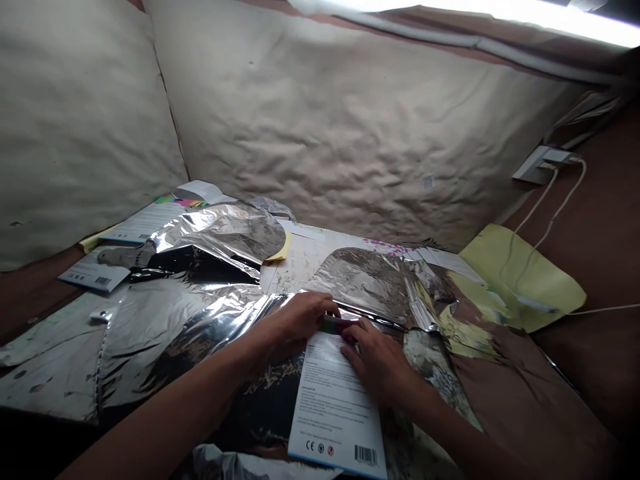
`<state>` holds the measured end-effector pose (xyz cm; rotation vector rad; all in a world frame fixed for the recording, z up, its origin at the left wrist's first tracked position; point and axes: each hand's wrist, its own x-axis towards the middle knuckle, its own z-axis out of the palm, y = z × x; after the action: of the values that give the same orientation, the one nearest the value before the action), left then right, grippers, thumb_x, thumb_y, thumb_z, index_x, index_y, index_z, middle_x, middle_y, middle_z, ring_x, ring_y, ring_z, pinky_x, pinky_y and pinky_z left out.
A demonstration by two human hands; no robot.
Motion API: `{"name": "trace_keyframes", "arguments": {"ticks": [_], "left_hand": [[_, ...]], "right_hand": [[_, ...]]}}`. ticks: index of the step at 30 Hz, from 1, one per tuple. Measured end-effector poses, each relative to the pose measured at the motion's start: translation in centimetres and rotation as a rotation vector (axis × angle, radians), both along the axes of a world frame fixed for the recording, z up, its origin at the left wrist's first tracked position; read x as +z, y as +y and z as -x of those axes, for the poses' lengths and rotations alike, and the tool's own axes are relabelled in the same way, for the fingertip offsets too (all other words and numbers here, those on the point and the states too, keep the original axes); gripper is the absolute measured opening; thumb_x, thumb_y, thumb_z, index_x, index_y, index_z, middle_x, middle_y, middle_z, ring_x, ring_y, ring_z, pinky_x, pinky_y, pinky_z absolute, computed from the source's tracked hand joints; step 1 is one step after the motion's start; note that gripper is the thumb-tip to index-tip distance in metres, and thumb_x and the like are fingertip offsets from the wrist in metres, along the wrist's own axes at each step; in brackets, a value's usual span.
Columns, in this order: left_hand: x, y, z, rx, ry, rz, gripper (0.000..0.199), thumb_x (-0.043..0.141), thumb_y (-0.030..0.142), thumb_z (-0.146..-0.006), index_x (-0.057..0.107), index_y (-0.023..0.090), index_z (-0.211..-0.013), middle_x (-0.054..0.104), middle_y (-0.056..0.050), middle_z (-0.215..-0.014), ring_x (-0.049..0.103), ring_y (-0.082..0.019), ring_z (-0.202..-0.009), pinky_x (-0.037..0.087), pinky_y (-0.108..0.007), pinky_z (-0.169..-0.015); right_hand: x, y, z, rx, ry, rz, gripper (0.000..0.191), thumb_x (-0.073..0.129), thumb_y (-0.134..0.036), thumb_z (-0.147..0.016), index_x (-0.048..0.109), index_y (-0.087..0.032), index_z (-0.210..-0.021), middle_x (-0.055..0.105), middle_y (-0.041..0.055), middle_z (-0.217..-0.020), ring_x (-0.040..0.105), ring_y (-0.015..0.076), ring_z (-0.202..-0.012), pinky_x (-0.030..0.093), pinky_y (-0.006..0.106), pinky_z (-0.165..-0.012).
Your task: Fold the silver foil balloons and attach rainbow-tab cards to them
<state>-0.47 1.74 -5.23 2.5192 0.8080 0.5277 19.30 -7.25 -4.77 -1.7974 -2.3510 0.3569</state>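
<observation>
A printed white card (pixel 335 413) with small text, a barcode and symbols along its bottom edge lies in front of me. A dark, coloured strip (pixel 333 325) runs along its far end. My left hand (pixel 311 312) is closed, its curled fingers at the card's far left corner. On the other side, my right hand (pixel 377 357) pinches the far right edge with thumb and fingers. The fingertips of my left hand are partly hidden. Beneath and beyond the hands spreads crinkled silver foil (pixel 360 283).
More foil (pixel 225 233) is heaped at the left, beside similar printed cards (pixel 95 268). A yellow sheet (pixel 530 280) curls up at the right, under white cables (pixel 547 213) hanging from a power socket (pixel 543 163). Padded fabric (pixel 325 120) walls the back.
</observation>
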Motion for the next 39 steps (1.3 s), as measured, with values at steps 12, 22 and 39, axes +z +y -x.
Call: {"name": "trace_keyframes", "arguments": {"ticks": [12,22,39], "left_hand": [[-0.3,0.9,0.8,-0.237,-0.002,0.111,0.037,0.068,0.010,-0.070,0.077,0.026,-0.102,0.072,-0.001,-0.099,0.064,-0.018,-0.090,0.046,-0.024,-0.082],[-0.3,0.2,1.3,-0.133,0.031,0.105,0.027,0.069,0.022,-0.078,0.071,0.023,-0.104,0.063,-0.003,-0.105,0.057,-0.020,-0.095,0.042,-0.027,-0.081],[1.0,-1.2,-0.1,0.129,-0.531,0.962,0.042,0.072,0.048,-0.075,0.067,0.013,-0.098,0.068,-0.005,-0.087,0.061,-0.018,-0.074,0.044,-0.026,-0.067]], "right_hand": [[-0.1,0.5,-0.1,0.133,0.090,-0.126,0.006,0.063,-0.015,-0.083,0.063,-0.020,-0.085,0.063,0.0057,-0.095,0.056,0.0227,-0.091,0.042,0.034,-0.077],[0.2,3.1,-0.9,0.085,0.205,0.080,0.021,0.071,-0.025,-0.076,0.065,-0.020,-0.095,0.065,0.0037,-0.096,0.057,0.0226,-0.091,0.041,0.033,-0.076],[2.1,5.1,-2.1,-0.127,1.006,0.370,0.041,0.082,-0.040,-0.065,0.058,-0.018,-0.088,0.063,-0.0027,-0.071,0.054,0.0120,-0.062,0.040,0.023,-0.058]]}}
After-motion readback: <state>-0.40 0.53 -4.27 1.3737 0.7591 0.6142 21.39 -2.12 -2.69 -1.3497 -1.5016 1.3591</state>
